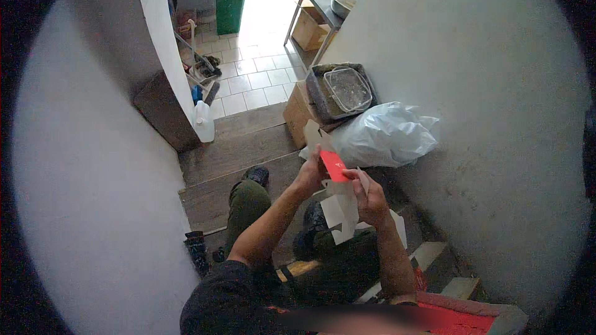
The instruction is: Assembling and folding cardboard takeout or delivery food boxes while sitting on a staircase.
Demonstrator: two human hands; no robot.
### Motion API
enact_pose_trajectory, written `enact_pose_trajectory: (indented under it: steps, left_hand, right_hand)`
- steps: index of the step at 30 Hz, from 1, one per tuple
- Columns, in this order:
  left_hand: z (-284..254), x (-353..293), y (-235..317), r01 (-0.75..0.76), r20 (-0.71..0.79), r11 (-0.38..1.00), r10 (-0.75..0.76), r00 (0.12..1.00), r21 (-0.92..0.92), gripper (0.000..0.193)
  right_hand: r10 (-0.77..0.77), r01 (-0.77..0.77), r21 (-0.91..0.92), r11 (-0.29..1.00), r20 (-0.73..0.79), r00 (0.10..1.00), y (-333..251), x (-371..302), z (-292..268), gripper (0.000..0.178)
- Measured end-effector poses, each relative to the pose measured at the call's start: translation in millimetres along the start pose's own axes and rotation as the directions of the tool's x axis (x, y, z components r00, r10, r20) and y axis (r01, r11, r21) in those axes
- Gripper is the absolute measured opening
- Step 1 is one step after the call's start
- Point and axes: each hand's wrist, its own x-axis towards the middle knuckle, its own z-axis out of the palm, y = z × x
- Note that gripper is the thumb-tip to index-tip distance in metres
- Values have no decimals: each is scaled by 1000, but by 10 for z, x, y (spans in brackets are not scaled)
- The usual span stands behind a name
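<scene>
In front of me I hold a partly folded cardboard carton (336, 211), white-grey with a bright red panel (334, 166). My left hand (311, 175) is closed round its left side, just beside the red panel. At the lower right corner of that panel, the fingers of my right hand (370, 200) pinch a pale flap. Loose flaps of the carton stick up past my left hand and hang down between my hands over my leg. Some fingers of both hands are hidden behind the card.
A white plastic sack (391, 135) lies against the right wall, beside a brown cardboard box (298, 111) with a dark tray (321, 90) on top. Wooden steps (239, 142) lead down to a tiled floor. A white jug (203, 123) stands left; a red crate (456, 316) sits lower right.
</scene>
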Motion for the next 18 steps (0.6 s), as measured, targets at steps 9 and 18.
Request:
enact_pose_trajectory:
  steps: [9,18]
  left_hand:
    - [-502,121,32,-71,570,-854,279,773,515,29]
    - [-521,8,-102,-17,396,-709,374,839,705,31]
  right_hand:
    - [-105,69,-184,981,-194,975,13,72,9,76]
    - [-292,255,-368,894,-46,955,-45,75,179,52]
